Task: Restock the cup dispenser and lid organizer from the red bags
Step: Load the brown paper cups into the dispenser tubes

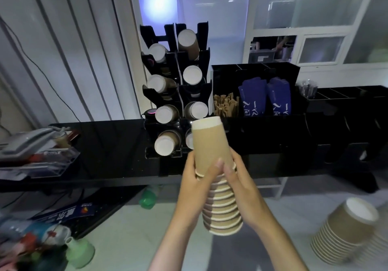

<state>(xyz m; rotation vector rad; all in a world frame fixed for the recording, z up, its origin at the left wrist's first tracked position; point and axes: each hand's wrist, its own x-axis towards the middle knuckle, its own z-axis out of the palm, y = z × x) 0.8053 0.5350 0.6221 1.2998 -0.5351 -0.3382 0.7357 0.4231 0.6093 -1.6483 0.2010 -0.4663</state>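
I hold a long stack of brown paper cups (212, 149) bottom-up in front of the black cup dispenser (178, 94). My left hand (194, 178) grips the stack's left side and my right hand (237, 176) grips its right side, both near the middle. The stack's top end sits just before the dispenser's lower right slots. The dispenser's two columns hold several brown cups with white bases facing me. Its top left slot looks bare. No red bag is in view.
A second stack of brown cups (346, 228) lies at the lower right. A black organizer (256, 90) right of the dispenser holds blue sleeves and brown stirrers. Black lid compartments (346, 100) run further right. Clutter and a clear tray (37, 159) fill the left.
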